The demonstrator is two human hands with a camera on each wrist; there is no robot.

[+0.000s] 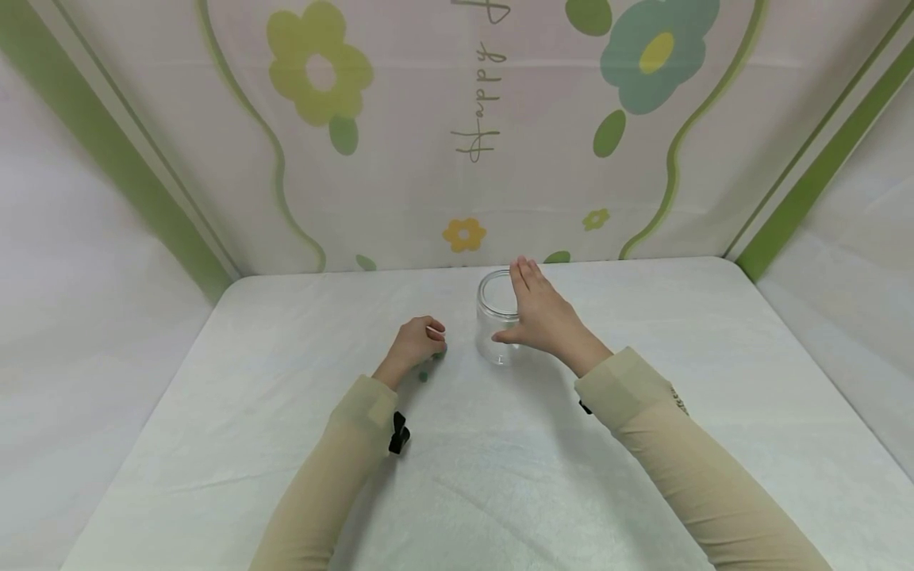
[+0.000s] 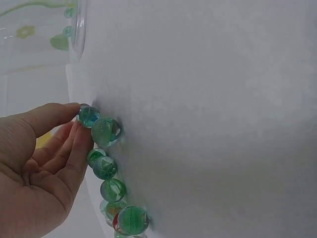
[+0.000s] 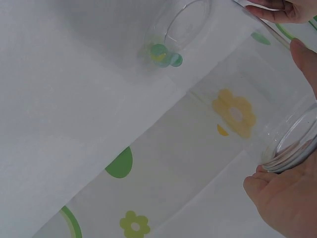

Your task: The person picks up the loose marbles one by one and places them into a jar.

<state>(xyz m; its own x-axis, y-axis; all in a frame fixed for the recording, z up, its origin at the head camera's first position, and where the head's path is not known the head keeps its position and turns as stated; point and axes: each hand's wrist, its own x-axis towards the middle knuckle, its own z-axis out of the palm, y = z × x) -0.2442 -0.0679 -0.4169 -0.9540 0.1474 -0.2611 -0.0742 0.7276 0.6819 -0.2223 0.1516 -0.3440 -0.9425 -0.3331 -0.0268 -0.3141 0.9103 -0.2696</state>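
My left hand point(image 1: 417, 341) pinches a clear green-blue marble point(image 2: 89, 117) between thumb and fingers, low over the table. Beside it, a bigger green marble point(image 2: 106, 131) rests on the cloth, with several more green marbles point(image 2: 113, 190) trailing away in a row. A clear glass jar point(image 1: 497, 327) stands upright to the right of that hand, its round mouth facing up. My right hand point(image 1: 548, 317) holds the jar from its right side, thumb in front and fingers at the back near the rim. Through the glass, two green marbles point(image 3: 159, 54) show near the jar's base.
A white cloth covers the table point(image 1: 485, 476). Its back edge meets a hanging curtain point(image 1: 400, 159) printed with flowers, close behind the jar. White side panels point(image 1: 78, 262) flank the table. Black bands sit on both wrists.
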